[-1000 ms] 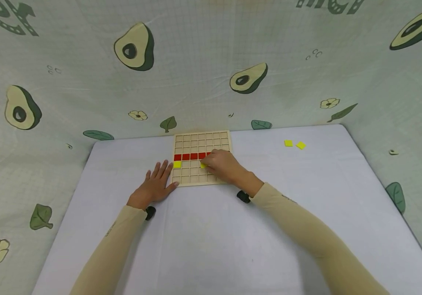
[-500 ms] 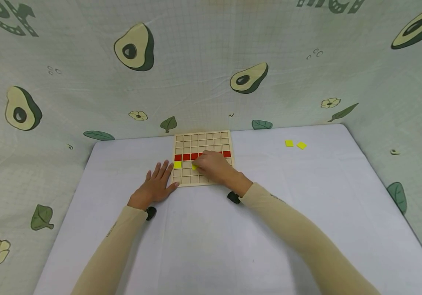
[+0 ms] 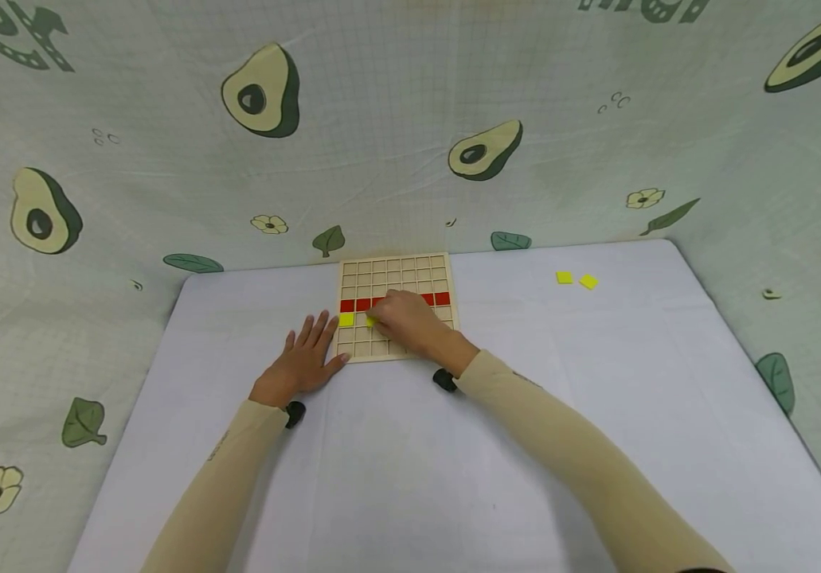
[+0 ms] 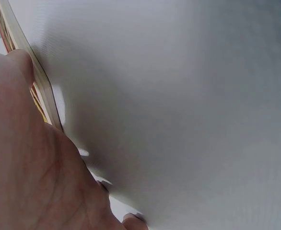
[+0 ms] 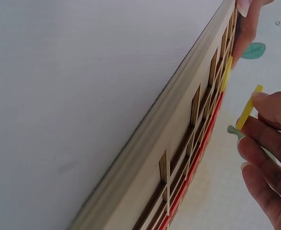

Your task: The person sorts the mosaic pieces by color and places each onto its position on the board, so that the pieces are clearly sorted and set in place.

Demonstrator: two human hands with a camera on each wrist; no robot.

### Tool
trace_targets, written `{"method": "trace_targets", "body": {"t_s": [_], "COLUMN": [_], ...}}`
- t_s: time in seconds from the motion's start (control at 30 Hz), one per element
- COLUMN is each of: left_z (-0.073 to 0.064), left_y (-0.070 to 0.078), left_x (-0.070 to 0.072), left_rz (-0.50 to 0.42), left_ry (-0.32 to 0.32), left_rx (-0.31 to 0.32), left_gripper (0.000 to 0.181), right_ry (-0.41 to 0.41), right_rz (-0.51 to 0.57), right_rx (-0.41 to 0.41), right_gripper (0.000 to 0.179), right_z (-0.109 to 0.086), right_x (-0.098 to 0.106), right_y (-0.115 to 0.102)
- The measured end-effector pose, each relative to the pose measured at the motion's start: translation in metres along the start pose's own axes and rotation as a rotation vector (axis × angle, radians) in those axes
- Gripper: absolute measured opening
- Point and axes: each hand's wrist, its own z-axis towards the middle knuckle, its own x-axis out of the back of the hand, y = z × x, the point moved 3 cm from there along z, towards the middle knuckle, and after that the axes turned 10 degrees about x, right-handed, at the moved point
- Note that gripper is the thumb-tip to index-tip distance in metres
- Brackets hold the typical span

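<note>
A wooden grid board (image 3: 393, 270) lies at the far side of the table, with a row of red square tiles (image 3: 348, 305) across its middle. One yellow tile (image 3: 346, 319) sits in the leftmost cell of the row just in front of the red one. My right hand (image 3: 410, 320) is over the board and pinches another yellow tile (image 5: 249, 107) between thumb and fingers, held above the grid in the right wrist view. My left hand (image 3: 301, 358) lies spread at the board's left front corner, fingertips at its edge and thumb on the corner.
Two loose yellow tiles (image 3: 564, 278) lie on the white tabletop (image 3: 396, 477) to the right of the board, near the back. A cloth backdrop (image 3: 374, 119) printed with avocados and leaves rises behind and beside the table.
My right hand has moved left across the board with the pinched yellow tile, uncovering red tiles at the row's right end. The left hand has stayed in place.
</note>
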Motion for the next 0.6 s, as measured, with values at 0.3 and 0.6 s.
{"method": "trace_targets", "body": {"t_s": [0.3,0.6], "left_z": [0.0,-0.002], "left_y": [0.001,0.001], "left_x": [0.001,0.002], "left_rz": [0.017,0.015], "left_ry": [-0.004,-0.005], "left_rx": [0.004,0.003], "left_gripper": [0.083,0.083], "right_ry": [-0.02,-0.026], "right_rz": [0.001,-0.007], "right_rx": [-0.003,-0.015], "right_gripper": [0.012,0.014], "right_z": [0.01,0.019], "right_x": [-0.004,-0.011], "right_y": [0.0,0.001]}}
